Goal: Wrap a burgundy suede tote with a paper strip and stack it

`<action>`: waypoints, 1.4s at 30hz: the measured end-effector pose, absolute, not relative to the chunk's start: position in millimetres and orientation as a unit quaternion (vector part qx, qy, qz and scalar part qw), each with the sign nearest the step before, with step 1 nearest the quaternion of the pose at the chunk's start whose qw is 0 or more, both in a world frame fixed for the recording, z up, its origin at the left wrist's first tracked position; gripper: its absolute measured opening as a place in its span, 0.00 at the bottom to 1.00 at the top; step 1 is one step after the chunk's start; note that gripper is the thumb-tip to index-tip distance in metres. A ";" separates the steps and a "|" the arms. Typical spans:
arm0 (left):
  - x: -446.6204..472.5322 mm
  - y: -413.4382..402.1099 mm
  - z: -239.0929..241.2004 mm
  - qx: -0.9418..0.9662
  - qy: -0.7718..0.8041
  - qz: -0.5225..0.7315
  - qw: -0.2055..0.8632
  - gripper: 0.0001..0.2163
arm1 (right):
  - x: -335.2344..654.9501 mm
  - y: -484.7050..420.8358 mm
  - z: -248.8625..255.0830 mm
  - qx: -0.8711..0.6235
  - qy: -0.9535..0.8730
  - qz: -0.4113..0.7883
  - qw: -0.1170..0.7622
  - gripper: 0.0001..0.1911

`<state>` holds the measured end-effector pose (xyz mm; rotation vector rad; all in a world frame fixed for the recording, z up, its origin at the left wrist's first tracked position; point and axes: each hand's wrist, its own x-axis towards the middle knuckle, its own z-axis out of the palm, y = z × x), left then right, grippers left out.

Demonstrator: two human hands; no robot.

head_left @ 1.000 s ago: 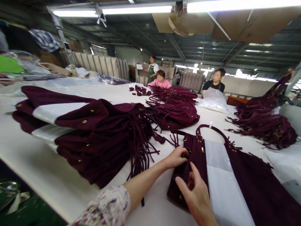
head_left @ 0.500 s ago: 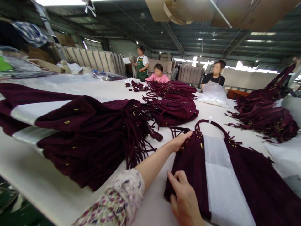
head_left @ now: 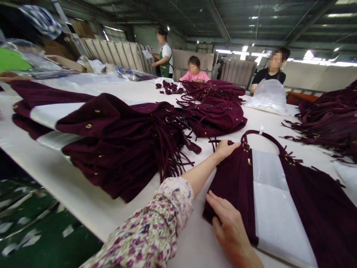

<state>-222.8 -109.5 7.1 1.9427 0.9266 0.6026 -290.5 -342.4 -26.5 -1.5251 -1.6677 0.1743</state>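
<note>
A dark maroon handbag [head_left: 227, 193] lies flat on the table in front of me, with a white paper band [head_left: 275, 193] round its middle. Its looped handle [head_left: 264, 133] points away from me and carries a small white tie. My left hand [head_left: 226, 149] grips the bag's far left corner, thumb on top and the other fingers partly hidden beneath. Lower down, my right hand [head_left: 230, 219] rests on the near left edge with its fingers stretched out over the fabric. Brass fittings [head_left: 246, 147] show near the handle's base.
To the left is a stack of maroon bags [head_left: 111, 145] with fringes and white paper between them. More maroon bags [head_left: 217, 115] lie farther back, and a strap pile [head_left: 329, 123] sits at right. Several people are around the white table [head_left: 95, 212]; one is behind a clear plastic bag [head_left: 269, 97].
My right hand's fingers have gone from bent to stretched flat on the bag's edge. My left hand stays at the far corner. The view has tilted down and shifted left.
</note>
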 end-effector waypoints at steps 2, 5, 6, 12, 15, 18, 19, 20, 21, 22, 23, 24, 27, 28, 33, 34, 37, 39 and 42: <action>-214.3 -106.9 17.0 0.802 0.369 0.226 0.412 0.12 | -287.3 -344.7 -21.4 -0.616 -0.635 0.102 0.454 0.36; -204.9 -107.3 19.3 0.817 0.392 0.200 0.373 0.08 | -281.7 -349.4 -14.4 -0.647 -0.553 0.151 0.503 0.31; -204.2 -109.2 16.6 0.818 0.404 0.194 0.361 0.08 | -280.5 -350.6 -13.2 -0.651 -0.541 0.154 0.510 0.30; -216.7 -128.6 -3.4 0.831 0.423 0.186 0.310 0.12 | -285.6 -350.3 -19.6 -0.604 -0.679 0.076 0.410 0.32; -223.5 -130.2 -2.2 0.840 0.419 0.183 0.291 0.11 | -288.8 -348.4 -20.9 -0.605 -0.706 0.043 0.365 0.32; -229.9 -125.9 3.0 0.847 0.421 0.175 0.274 0.09 | -289.3 -347.2 -15.7 -0.601 -0.722 0.041 0.341 0.33; -232.2 -123.7 4.6 0.848 0.424 0.173 0.268 0.09 | -289.4 -346.9 -13.2 -0.600 -0.726 0.043 0.334 0.34; -234.5 -121.1 6.2 0.848 0.427 0.171 0.263 0.09 | -289.5 -346.8 -10.8 -0.599 -0.729 0.046 0.327 0.35; -236.6 -118.1 8.2 0.848 0.432 0.169 0.259 0.10 | -289.8 -346.7 -8.7 -0.599 -0.733 0.047 0.320 0.36; -238.0 -114.6 11.1 0.847 0.437 0.165 0.255 0.11 | -290.3 -346.6 -7.0 -0.598 -0.736 0.046 0.314 0.36; -238.5 -110.9 15.7 0.845 0.443 0.161 0.253 0.12 | -290.9 -346.5 -5.8 -0.596 -0.740 0.044 0.308 0.36; -238.0 -107.3 22.5 0.844 0.448 0.155 0.250 0.13 | -291.5 -346.3 -5.2 -0.595 -0.743 0.042 0.304 0.36; -231.5 -101.6 57.4 0.846 0.458 0.142 0.234 0.17 | -292.8 -344.9 -6.2 -0.588 -0.750 0.037 0.300 0.36; -228.7 -103.1 72.2 0.849 0.456 0.149 0.222 0.20 | -292.9 -344.3 -7.0 -0.586 -0.751 0.034 0.303 0.36; -224.3 -144.2 114.9 0.897 0.330 0.258 0.143 0.32 | -292.5 -339.8 -6.1 -0.591 -0.746 0.022 0.305 0.36; -226.2 -156.3 110.9 0.911 0.274 0.273 0.143 0.30 | -292.8 -337.9 -4.5 -0.594 -0.746 0.022 0.300 0.36; -234.7 -185.6 81.9 0.930 0.190 0.216 0.229 0.26 | -294.7 -327.6 -0.3 -0.581 -0.761 0.020 0.287 0.27; -238.0 -194.5 63.2 0.922 0.213 0.137 0.293 0.22 | -295.7 -317.5 0.0 -0.569 -0.773 0.006 0.283 0.17; -230.5 -198.5 56.5 0.914 0.225 0.103 0.321 0.17 | -296.7 -303.3 -1.5 -0.556 -0.786 -0.028 0.270 0.16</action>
